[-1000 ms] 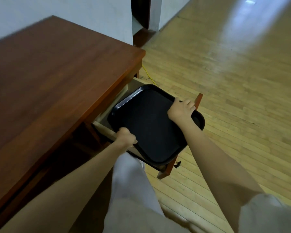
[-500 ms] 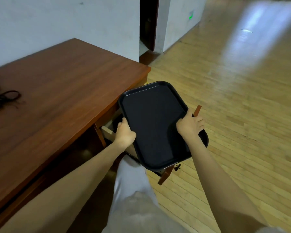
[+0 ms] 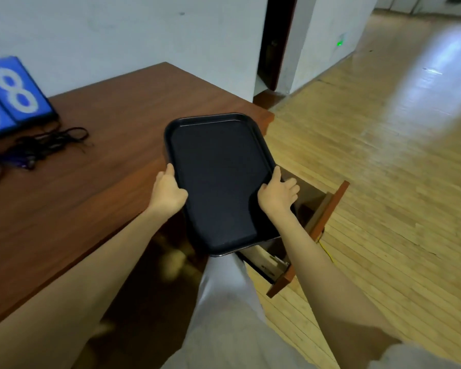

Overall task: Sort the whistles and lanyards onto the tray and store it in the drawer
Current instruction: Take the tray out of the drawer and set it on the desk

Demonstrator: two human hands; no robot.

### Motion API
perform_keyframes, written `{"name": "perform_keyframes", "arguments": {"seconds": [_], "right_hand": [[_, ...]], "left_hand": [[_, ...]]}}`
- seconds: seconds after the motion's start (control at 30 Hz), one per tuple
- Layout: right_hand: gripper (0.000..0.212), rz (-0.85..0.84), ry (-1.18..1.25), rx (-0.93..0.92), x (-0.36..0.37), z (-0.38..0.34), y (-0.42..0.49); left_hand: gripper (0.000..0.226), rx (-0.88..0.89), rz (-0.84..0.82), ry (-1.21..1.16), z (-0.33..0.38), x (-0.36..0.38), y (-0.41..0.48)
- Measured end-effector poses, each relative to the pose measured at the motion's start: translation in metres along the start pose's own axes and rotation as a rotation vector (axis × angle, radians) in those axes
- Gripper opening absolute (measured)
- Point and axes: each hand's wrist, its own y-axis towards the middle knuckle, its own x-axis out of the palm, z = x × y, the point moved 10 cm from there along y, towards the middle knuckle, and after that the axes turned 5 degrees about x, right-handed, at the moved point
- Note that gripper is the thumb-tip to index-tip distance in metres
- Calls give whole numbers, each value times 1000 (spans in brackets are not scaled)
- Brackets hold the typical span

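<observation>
Between our two hands the tray (image 3: 218,182) hangs in the air, its far end over the corner of the table (image 3: 104,161) and its near end over the open drawer (image 3: 317,209). Our left hand (image 3: 168,193) is curled over the tray's left rim, thumb on top and the fingers hidden beneath; our right hand (image 3: 277,194) is curled the same way over the right rim, thumb on the rim and knuckles showing outside it. Neither hand is spread; both are clamped on the tray and touch nothing else.

A second ago this tray lay low inside the drawer under the same two grips; half a second ago it was up at the drawer's mouth, tilted. Now it is clear of the drawer and level with the tabletop. We judge from this that the tray is being fetched out, not stored: it is bare, so the sorting has not begun.

Outward from the tray, the drawer stands pulled out beside our leg, and what we can see of its inside looks empty. Well apart, at the table's far left, a tangle of black lanyards (image 3: 48,145) lies beside a blue number board (image 3: 14,99). We cannot pick out any whistles in that blurred heap. Setting the tray down near it looks like the next move.
</observation>
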Motion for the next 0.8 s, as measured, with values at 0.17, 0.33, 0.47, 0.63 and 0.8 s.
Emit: {"name": "perform_keyframes", "arguments": {"seconds": [0.17,0.33,0.47,0.63,0.8], "right_hand": [[59,-94,-48,-215,46,-89,-30],[55,-176,-104,-442,88,-170,-70],[52,-277,-114,-617,120,-221,-103],[56,-440,-138,-848,161,-276,-155],[53,-559,-237,-1039,197,-315,-208]], "left_hand": [[63,-112,167,-20,-63,-83,-16],[57,-230,326,-137,-117,-148,-54],[72,-262,492,-192,-147,-184,-97],[81,-356,626,-178,-184,-206,-151],[66,-530,625,-187,-223,-203,-198]]}}
